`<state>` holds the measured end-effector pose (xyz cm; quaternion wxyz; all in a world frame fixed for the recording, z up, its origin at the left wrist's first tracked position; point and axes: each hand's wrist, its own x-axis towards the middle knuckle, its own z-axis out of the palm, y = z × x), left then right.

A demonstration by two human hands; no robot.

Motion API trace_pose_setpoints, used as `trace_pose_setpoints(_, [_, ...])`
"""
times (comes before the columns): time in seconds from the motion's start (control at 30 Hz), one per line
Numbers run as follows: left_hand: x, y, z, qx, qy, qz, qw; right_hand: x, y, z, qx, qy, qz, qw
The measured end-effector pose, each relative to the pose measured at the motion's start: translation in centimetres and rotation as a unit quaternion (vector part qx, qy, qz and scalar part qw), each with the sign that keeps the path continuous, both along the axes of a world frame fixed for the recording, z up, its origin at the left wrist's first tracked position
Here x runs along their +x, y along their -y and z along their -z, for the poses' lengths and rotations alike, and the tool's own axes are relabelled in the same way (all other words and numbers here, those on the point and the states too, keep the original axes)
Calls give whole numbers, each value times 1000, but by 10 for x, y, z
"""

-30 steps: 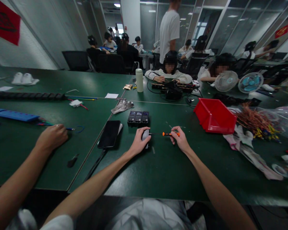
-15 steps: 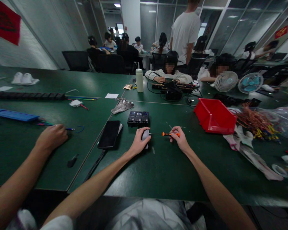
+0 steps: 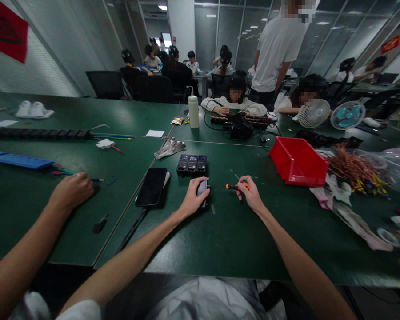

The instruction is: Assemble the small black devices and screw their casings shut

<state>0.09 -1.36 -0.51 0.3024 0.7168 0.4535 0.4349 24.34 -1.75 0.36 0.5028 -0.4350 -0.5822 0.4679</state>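
My left hand (image 3: 194,197) is closed around a small grey-and-black block (image 3: 202,188) on the green table, mostly hidden by the fingers. From the right, my right hand (image 3: 248,192) grips a screwdriver (image 3: 232,187) with an orange-and-black handle. Its thin shaft points left and reaches the block's right side; whether the tip sits inside a hole cannot be made out. Just beyond my left hand lies a black three-part module (image 3: 192,165). A dark phone (image 3: 152,187) with a cable rests to the left of that hand.
A red bin (image 3: 298,162) stands at the right, near copper wires (image 3: 356,166) and gloves (image 3: 340,195). A pale bottle (image 3: 194,112) and a grey glove (image 3: 170,148) lie farther back. At the left, a co-worker's fist (image 3: 74,191) rests by a blue strip (image 3: 20,159).
My right fingers have shifted slightly on the screwdriver handle; the block and my left hand stay in place. A standing person in the background has moved to the right.
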Motion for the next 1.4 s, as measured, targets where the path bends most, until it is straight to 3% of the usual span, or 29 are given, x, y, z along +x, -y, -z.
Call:
trace_pose_setpoints(0.43, [0, 0, 0, -1, 3, -3, 1000, -2, 1, 1, -19, 26, -6, 999])
trace_pose_setpoints(0.73, [0, 0, 0, 0, 7, 0, 1000, 1, 0, 0, 31, 4, -12, 999])
trace_pose_setpoints(1.4, [0, 0, -1, -4, 2, 0, 1000, -1, 0, 1, -21, 30, 2, 999])
